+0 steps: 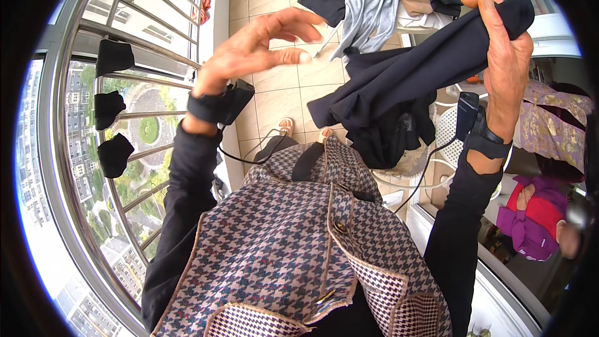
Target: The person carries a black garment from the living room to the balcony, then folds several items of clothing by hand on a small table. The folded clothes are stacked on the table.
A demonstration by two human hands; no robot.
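Observation:
My right hand [507, 51] grips the upper end of a long black garment [412, 79], which slants down to the left across the view. Its lower end spreads out above more dark cloth [398, 135]. Raised on the other side, my left hand [264, 49] holds nothing, its thumb and fingers apart, and is slightly blurred. A gap separates it from the garment. Each wrist carries a strapped black device with a cable.
Metal window bars [149, 114] run along my left, with several black cloth pieces [114, 154] hanging there. A grey garment [365, 4] lies among piled clothes ahead. A white perforated stool [451, 135] stands at right. Beyond the doorway is a person in purple [533, 224].

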